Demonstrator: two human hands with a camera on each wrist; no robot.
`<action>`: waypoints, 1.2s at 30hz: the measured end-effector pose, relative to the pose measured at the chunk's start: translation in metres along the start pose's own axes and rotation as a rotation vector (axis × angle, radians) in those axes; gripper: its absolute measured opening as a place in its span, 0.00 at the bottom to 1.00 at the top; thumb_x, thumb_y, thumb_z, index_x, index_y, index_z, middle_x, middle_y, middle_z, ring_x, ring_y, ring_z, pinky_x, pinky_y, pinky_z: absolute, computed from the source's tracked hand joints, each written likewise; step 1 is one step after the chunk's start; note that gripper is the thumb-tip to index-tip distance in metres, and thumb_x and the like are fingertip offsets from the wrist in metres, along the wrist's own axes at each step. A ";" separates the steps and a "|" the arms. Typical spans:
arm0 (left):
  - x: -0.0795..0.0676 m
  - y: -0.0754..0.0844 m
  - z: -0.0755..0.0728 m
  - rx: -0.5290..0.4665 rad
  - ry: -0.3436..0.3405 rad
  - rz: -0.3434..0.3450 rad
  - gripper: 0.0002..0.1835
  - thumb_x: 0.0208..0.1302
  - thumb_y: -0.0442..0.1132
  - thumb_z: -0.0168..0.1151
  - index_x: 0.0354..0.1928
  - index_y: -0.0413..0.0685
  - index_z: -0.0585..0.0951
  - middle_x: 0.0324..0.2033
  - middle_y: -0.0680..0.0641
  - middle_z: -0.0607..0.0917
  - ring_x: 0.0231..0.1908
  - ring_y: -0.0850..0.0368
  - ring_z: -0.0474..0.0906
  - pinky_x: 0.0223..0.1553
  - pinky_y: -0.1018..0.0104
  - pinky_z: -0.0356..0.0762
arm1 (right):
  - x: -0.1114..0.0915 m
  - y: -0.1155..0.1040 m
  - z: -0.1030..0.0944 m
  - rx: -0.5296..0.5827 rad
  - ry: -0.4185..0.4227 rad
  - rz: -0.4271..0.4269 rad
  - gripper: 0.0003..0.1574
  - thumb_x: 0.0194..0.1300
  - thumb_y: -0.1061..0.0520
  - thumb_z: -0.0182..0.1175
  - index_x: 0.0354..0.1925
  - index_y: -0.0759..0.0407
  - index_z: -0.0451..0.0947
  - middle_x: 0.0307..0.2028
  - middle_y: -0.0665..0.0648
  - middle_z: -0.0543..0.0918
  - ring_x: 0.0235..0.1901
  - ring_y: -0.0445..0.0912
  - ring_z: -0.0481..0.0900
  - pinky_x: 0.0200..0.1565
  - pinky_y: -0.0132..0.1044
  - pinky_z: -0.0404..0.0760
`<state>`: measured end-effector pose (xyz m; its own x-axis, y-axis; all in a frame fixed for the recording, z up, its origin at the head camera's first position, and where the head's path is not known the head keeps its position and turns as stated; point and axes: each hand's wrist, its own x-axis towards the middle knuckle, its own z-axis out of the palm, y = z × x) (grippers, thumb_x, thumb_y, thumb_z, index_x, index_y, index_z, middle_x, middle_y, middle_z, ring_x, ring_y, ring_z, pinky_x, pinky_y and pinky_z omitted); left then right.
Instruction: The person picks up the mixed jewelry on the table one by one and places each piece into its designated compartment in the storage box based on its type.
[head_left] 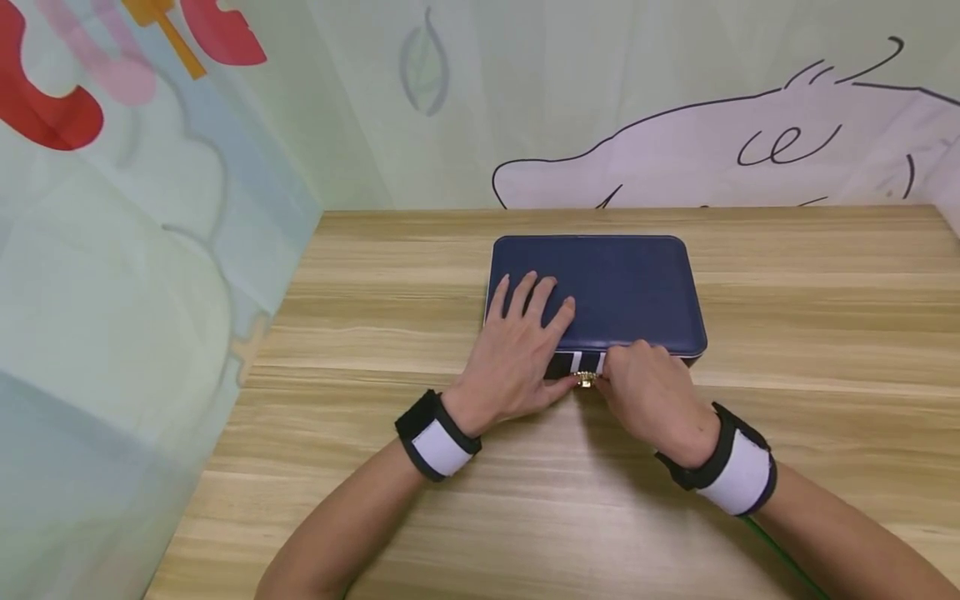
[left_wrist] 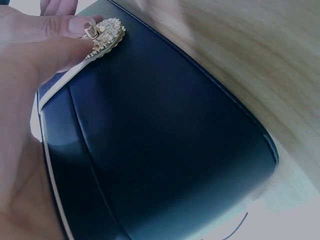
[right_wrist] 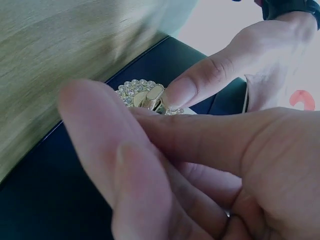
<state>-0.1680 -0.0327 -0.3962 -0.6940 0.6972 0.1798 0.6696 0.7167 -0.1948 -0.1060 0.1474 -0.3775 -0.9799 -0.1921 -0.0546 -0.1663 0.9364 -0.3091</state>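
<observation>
A dark blue box (head_left: 600, 287) with rounded corners lies on the table, its lid down. A jewelled gold clasp (head_left: 586, 379) sits at the front, on a white-edged strap (head_left: 589, 362). My left hand (head_left: 510, 358) rests on the lid's left part with fingers spread and extended, its thumb reaching to the clasp. Curled at the front edge, my right hand (head_left: 652, 396) holds its thumb against the clasp's other side. In the right wrist view, both thumbs meet at the clasp (right_wrist: 135, 90), beside its raised turning knob; the right fingers hide part of it.
The wood-grain table (head_left: 360, 308) extends around the box. Behind it stands a pale printed wall (head_left: 360, 125), with another printed panel (head_left: 112, 292) to the left. Each wrist wears a black-and-white band (head_left: 438, 437). A green cord (head_left: 783, 557) runs along the right forearm.
</observation>
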 end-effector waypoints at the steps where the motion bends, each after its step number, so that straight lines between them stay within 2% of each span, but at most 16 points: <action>1: 0.000 0.000 0.000 0.000 0.003 -0.001 0.49 0.55 0.76 0.60 0.72 0.54 0.69 0.73 0.37 0.67 0.75 0.36 0.60 0.76 0.37 0.55 | 0.000 0.000 0.000 -0.009 0.006 0.002 0.10 0.64 0.58 0.68 0.27 0.61 0.83 0.19 0.55 0.78 0.20 0.49 0.78 0.17 0.44 0.75; 6: 0.000 0.001 0.000 -0.007 0.008 -0.008 0.49 0.55 0.76 0.60 0.72 0.55 0.69 0.73 0.37 0.67 0.75 0.36 0.60 0.76 0.37 0.55 | -0.001 -0.002 0.001 -0.048 0.034 0.008 0.12 0.63 0.58 0.69 0.24 0.62 0.82 0.19 0.58 0.79 0.20 0.53 0.80 0.18 0.48 0.77; 13: -0.001 0.002 0.000 -0.016 0.003 -0.020 0.48 0.55 0.76 0.59 0.72 0.55 0.69 0.73 0.38 0.67 0.75 0.37 0.59 0.76 0.37 0.54 | -0.006 -0.009 0.002 -0.047 0.026 0.023 0.13 0.59 0.54 0.72 0.25 0.59 0.80 0.20 0.57 0.80 0.21 0.54 0.81 0.20 0.50 0.78; 20: -0.001 0.003 0.002 -0.016 0.025 -0.024 0.47 0.55 0.76 0.57 0.71 0.55 0.69 0.72 0.38 0.67 0.75 0.37 0.59 0.76 0.37 0.55 | -0.009 -0.017 0.006 -0.035 -0.034 -0.018 0.14 0.63 0.54 0.70 0.24 0.57 0.80 0.18 0.52 0.76 0.18 0.47 0.74 0.17 0.40 0.72; 23: 0.000 0.003 0.002 -0.017 0.025 -0.023 0.47 0.56 0.76 0.57 0.71 0.55 0.70 0.72 0.38 0.67 0.75 0.37 0.59 0.76 0.37 0.55 | -0.007 -0.018 0.012 -0.046 -0.006 -0.026 0.14 0.65 0.54 0.68 0.24 0.58 0.80 0.18 0.53 0.76 0.18 0.47 0.75 0.17 0.41 0.72; 30: -0.001 0.002 -0.001 -0.002 -0.015 -0.013 0.46 0.61 0.74 0.57 0.73 0.54 0.67 0.73 0.37 0.65 0.76 0.37 0.58 0.76 0.36 0.54 | -0.003 -0.020 0.025 -0.144 0.115 -0.014 0.13 0.62 0.58 0.68 0.23 0.62 0.81 0.22 0.62 0.82 0.20 0.58 0.81 0.19 0.51 0.77; 36: -0.001 0.002 -0.002 0.006 -0.018 -0.005 0.45 0.62 0.72 0.58 0.73 0.54 0.67 0.73 0.37 0.65 0.76 0.36 0.58 0.76 0.36 0.55 | -0.004 -0.022 0.030 -0.162 0.144 -0.029 0.11 0.59 0.60 0.68 0.22 0.61 0.80 0.23 0.63 0.83 0.21 0.59 0.81 0.19 0.52 0.77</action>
<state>-0.1655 -0.0326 -0.3949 -0.7019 0.6933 0.1631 0.6646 0.7199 -0.1999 -0.0954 0.1186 -0.3993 -0.9782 -0.1862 0.0918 -0.1986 0.9683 -0.1518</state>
